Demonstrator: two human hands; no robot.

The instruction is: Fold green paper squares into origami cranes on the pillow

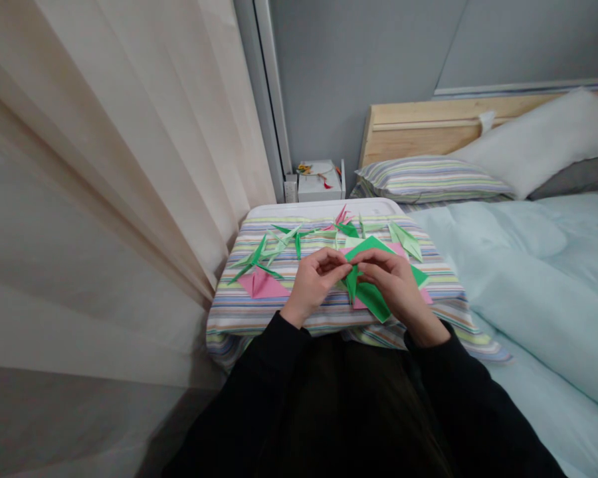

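Both hands meet over the striped cloth, pinching a small folded green origami paper (351,284) between them. My left hand (319,279) grips it from the left with thumb and forefinger. From the right, my right hand (389,275) pinches the same piece, its fingertips almost touching the left ones. Under my right hand lies a stack of flat square paper sheets, a green sheet (379,307) on top of pink ones (426,296). Left of the hands are several folded green cranes (256,259) and a folded pink paper (264,284). A pink crane (343,216) sits farther back.
The striped cloth (239,312) covers a small table with a white edge (323,208). A beige curtain (179,166) hangs close on the left. To the right is a bed with a pale blue quilt (543,265). A white bedside cabinet (319,192) stands behind.
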